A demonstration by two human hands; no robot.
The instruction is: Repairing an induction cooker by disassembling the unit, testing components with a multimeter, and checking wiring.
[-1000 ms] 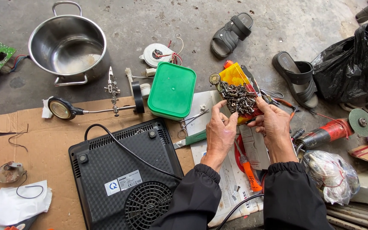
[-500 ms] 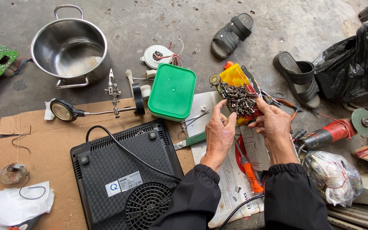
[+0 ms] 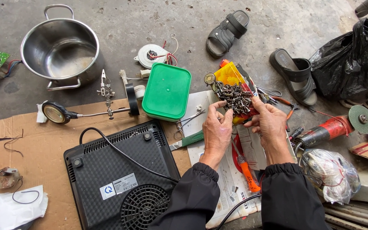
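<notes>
— Screws (image 3: 235, 99): where are they?
— I see them heaped on a yellow packet (image 3: 231, 76), between my hands. Left hand (image 3: 216, 127) pinches at the heap; right hand (image 3: 270, 122) grips the packet's edge.
— What crowds them?
— Green box (image 3: 167, 91) just left, pliers (image 3: 277, 99) right, black cooker (image 3: 120, 179) on the cardboard's (image 3: 30, 145) right edge.

You get even, bright daylight with soft shadows, sharp focus throughout, and glare inside the steel pot (image 3: 60, 47)

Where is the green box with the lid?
The green box sits on the ground near the middle of the head view, just left of the left hand, above the black cooker.
</notes>
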